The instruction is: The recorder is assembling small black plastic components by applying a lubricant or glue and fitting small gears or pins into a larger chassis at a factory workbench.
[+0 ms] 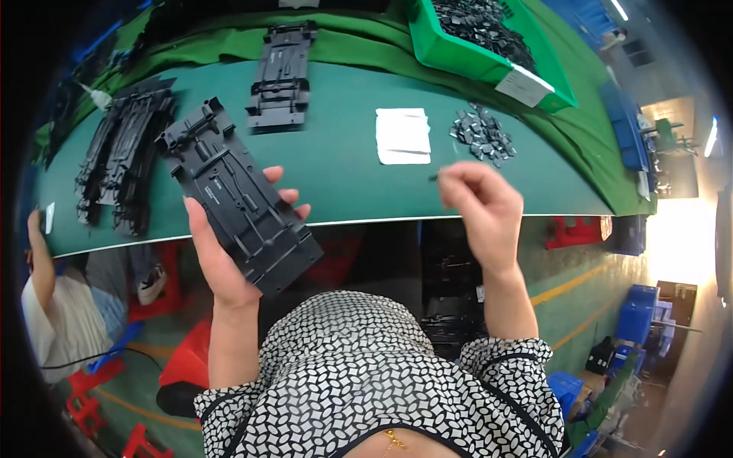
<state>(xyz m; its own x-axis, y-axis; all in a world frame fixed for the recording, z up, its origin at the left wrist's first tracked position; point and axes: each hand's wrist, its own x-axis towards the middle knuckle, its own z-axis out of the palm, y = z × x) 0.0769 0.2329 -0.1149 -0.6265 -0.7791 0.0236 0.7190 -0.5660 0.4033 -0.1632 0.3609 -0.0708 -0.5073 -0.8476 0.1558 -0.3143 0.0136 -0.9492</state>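
My left hand (221, 267) grips a long black plastic toy-car chassis (233, 191) by its lower half, thumb on one side and fingertips round the other. The chassis is tilted above the table's near edge, its moulded ribs facing up. To the right, my right hand (489, 214) is closed in a pinch over the table. A small dark part (434, 178) pokes out from its fingertips; most of it is hidden. Just beyond that hand lies a loose pile of small black pieces (482, 136). A white folded sheet (403, 136) lies left of the pile.
Another black chassis (279, 80) lies on the green table (343, 145), with a stack of similar ones (130, 153) at the left. A green bin (561, 91) of small black parts stands at the back right. At far left another person's arm (42, 259) reaches the table edge.
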